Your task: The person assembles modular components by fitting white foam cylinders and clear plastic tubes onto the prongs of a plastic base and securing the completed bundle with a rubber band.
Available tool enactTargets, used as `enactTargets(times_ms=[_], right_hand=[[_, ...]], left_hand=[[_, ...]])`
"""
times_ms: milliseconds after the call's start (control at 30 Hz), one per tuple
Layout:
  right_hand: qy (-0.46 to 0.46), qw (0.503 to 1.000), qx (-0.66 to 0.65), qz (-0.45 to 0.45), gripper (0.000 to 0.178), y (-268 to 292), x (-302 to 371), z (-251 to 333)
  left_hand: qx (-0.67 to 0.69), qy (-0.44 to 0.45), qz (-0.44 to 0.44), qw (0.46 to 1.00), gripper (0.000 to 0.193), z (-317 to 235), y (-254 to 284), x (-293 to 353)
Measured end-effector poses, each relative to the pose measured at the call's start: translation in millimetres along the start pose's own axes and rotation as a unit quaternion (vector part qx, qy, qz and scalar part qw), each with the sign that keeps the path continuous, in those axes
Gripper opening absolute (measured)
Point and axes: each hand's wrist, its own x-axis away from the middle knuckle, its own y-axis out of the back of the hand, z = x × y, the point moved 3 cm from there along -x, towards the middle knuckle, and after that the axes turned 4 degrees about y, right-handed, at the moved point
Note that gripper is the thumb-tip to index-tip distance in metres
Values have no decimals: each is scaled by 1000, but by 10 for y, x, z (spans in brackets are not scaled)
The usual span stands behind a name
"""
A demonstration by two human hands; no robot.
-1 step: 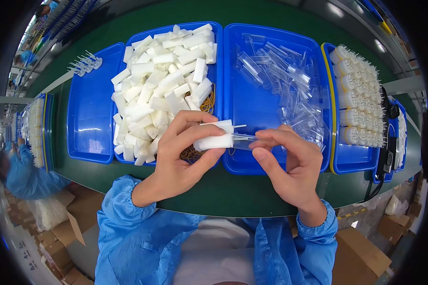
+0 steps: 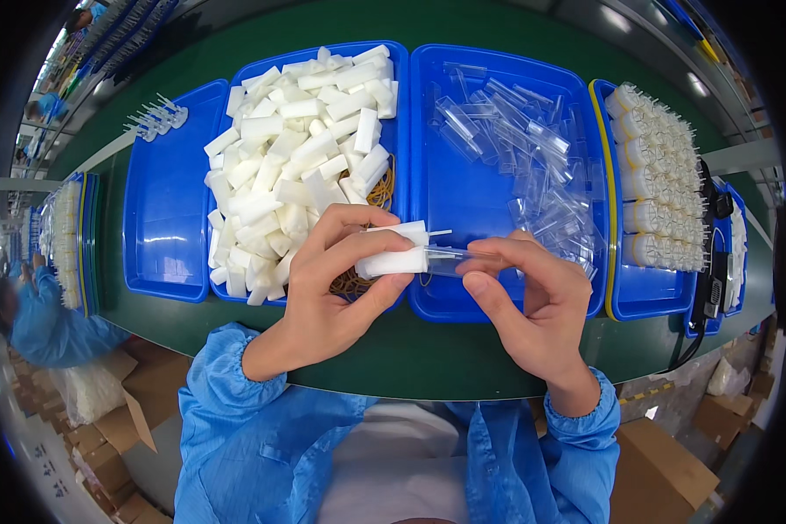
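Observation:
My left hand (image 2: 336, 275) is closed around a pair of white foam blocks (image 2: 393, 262) lying side by side. Thin white stems (image 2: 442, 232) stick out of their right ends. Between the thumb and fingers of my right hand (image 2: 533, 301) is a clear plastic tube (image 2: 473, 259), whose left end meets the lower block and surrounds its stem. Behind my left hand, a blue tray holds a heap of white foam pieces (image 2: 301, 148) and yellowish rubber bands (image 2: 382, 185). Loose clear plastic tubes (image 2: 533, 131) lie in the blue tray (image 2: 454, 196) beyond my right hand.
At the left, another blue tray (image 2: 162, 227) holds a few white stemmed parts (image 2: 159, 118). Rows of banded white bundles (image 2: 659, 179) fill a tray at the right. A dark cable hangs near the green table's (image 2: 323, 377) right edge. A co-worker in blue (image 2: 52, 314) is at far left.

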Motion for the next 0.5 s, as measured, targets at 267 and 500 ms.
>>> enactTargets(times_ms=[267,500], right_hand=[[-54,997,-60,15,24,-13,11,-70],[54,995,62,64,27,26,-48,48]], left_hand=[[-20,-16,14,1000,27,-5,-4,-7],[-5,-3,27,1000,27,-9,31,-22]])
